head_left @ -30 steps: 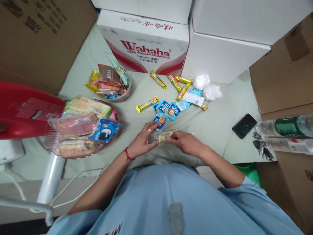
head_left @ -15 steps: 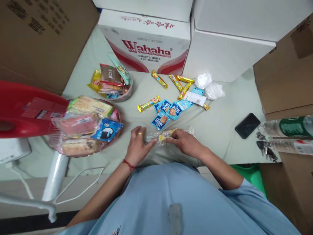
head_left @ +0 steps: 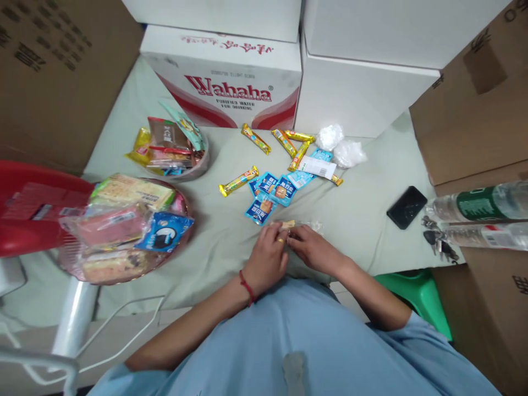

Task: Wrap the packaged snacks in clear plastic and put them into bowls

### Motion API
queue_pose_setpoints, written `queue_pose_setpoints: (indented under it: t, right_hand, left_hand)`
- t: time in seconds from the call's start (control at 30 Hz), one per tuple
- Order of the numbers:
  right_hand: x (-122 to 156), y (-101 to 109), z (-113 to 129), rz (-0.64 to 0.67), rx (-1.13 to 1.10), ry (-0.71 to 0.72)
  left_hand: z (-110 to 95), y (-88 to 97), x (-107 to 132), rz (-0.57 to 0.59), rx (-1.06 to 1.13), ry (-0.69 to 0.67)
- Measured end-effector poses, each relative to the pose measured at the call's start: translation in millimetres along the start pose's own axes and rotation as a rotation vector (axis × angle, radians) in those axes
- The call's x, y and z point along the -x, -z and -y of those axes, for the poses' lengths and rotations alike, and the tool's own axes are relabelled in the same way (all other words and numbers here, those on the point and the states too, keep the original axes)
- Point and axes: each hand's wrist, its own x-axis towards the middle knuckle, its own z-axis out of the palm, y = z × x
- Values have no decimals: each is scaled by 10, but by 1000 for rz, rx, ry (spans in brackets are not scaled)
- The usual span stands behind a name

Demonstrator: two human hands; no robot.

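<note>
My left hand [head_left: 269, 253], with a ring and a red cord at the wrist, is closed at the near side of the table. Its fingers grip a small yellowish snack in a clear wrapper [head_left: 287, 224], mostly covered by my hands. My right hand [head_left: 314, 250] pinches the same snack from the other side, and crinkled clear film sticks out beyond it. Just past my hands lie several blue snack packets [head_left: 261, 208]. Farther off are several yellow snack sticks [head_left: 238, 181] and a white packet [head_left: 317, 166].
Left stand a pink basket [head_left: 187, 242] of wrapped snacks and a smaller tub [head_left: 205, 162] of packets. A Wahaha carton [head_left: 231, 82] blocks the back. To the right are a phone [head_left: 407, 207], keys [head_left: 440, 245], plastic bottles [head_left: 478, 204] and crumpled clear plastic [head_left: 348, 153].
My left hand has moved right and closed on the snack beside my right hand, covering most of it. The whole view has shifted slightly.
</note>
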Motion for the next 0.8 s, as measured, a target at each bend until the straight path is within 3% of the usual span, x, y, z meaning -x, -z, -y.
queue_pose_setpoints:
  t: [0.13, 0.27, 0.33, 0.47, 0.63, 0.7, 0.8]
  right_hand:
    - [372, 37, -99, -134, -106, -71]
    - [580, -42, -157, -402, 0, -443]
    - [573, -85, -153, -406, 105, -562]
    - [477, 16, -94, -297, 151, -523]
    - [204, 312, 106, -256, -71, -430]
    - [-2, 288, 194, -237, -87, -382]
    - [-311, 89, 262, -200, -64, -338]
  left_hand:
    - [41, -157, 75, 175, -188, -121]
    - [109, -204, 99, 183, -267, -167]
    - [121, -181, 91, 144, -299, -191]
    - [91, -77, 74, 59, -421, -201]
    - [46, -9, 37, 46, -499, -250]
    - [53, -20, 15, 49, -478, -290]
    - [106, -19, 9, 12, -412, -293]
